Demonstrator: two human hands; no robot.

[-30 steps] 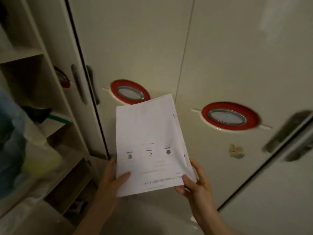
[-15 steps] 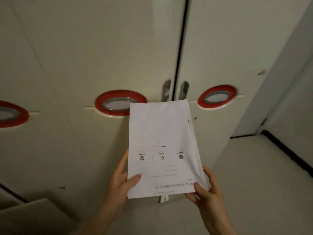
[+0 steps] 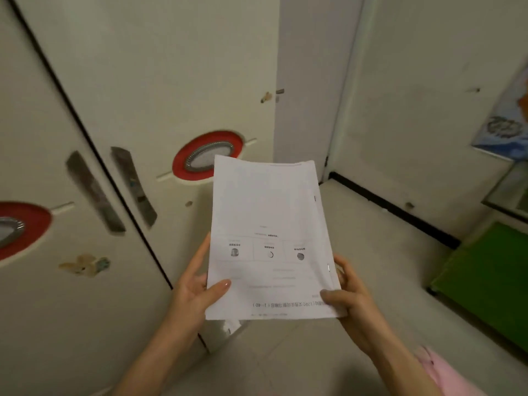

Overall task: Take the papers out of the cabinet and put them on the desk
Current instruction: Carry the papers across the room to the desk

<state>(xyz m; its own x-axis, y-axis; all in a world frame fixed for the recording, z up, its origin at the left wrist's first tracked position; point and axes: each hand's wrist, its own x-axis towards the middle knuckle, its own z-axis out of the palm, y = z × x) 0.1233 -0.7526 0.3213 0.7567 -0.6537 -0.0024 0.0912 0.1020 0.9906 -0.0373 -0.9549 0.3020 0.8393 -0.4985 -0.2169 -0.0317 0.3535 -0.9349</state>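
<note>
cream cabinet doors (image 3: 137, 81) with red rings (image 3: 208, 155); pale tiled floor (image 3: 385, 252).

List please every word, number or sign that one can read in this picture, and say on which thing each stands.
"( 1-40 )": on the top sheet of the papers, upside down, near the bottom edge, ending a line of characters too blurred to read.
Three small captions over three small icons on the papers: too small to read.
Poster on the right wall: blurred, nothing readable.
Cabinet doors: no text.

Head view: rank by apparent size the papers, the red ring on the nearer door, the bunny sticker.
1. papers, though nearness to the camera inflates them
2. red ring, partly hidden behind the papers
3. bunny sticker
</note>
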